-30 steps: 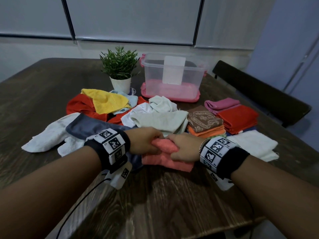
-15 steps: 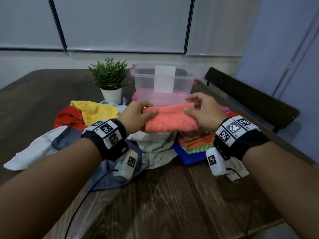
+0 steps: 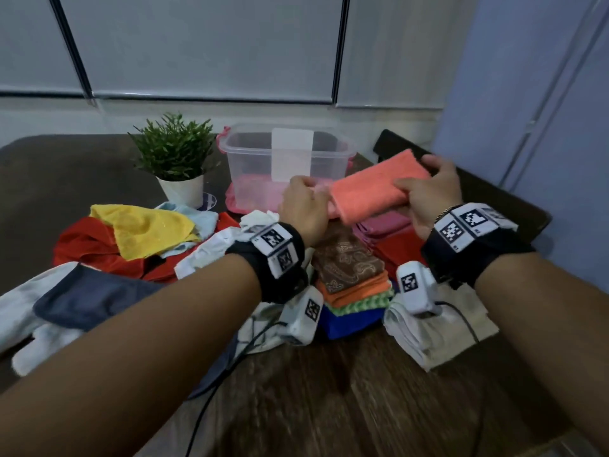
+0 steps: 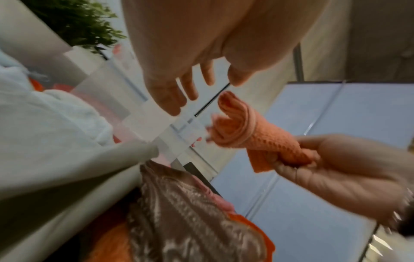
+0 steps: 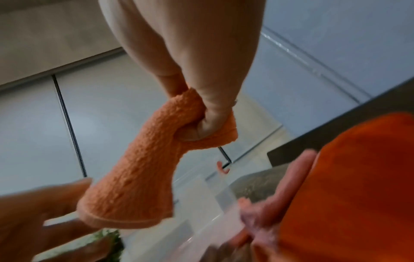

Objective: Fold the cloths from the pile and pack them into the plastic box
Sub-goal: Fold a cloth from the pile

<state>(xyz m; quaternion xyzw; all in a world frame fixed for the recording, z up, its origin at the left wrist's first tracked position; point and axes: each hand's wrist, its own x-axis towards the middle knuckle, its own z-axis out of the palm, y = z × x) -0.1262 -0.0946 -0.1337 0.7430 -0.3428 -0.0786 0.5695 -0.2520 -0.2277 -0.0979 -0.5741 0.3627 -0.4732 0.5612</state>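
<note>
right hand (image 3: 431, 192) grips the folded coral cloth (image 3: 375, 189) at its far end; left hand (image 3: 304, 206) hangs relaxed, fingers apart, just beside its near end. advisably, support both ends so the fold survives into the plastic box (image 3: 250, 153).

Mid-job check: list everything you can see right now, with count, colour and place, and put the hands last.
Folded cloth: one, salmon-orange, in the air in front of the box.
Plastic box: one, clear, far side of the table, on a pink lid; no cloth visible inside.
Potted plant: one, green in a white pot, left of the box.
Folded stacks: brown patterned stack in the middle, pink and red one to its right, white one nearest.
Unfolded pile: yellow, red, white, grey cloths, on the left.
Table: one, dark wood.
Chair: one, dark, far right.
Left hand: beside the cloth's left end, fingers open.
Right hand: grips the cloth's right end.
</note>
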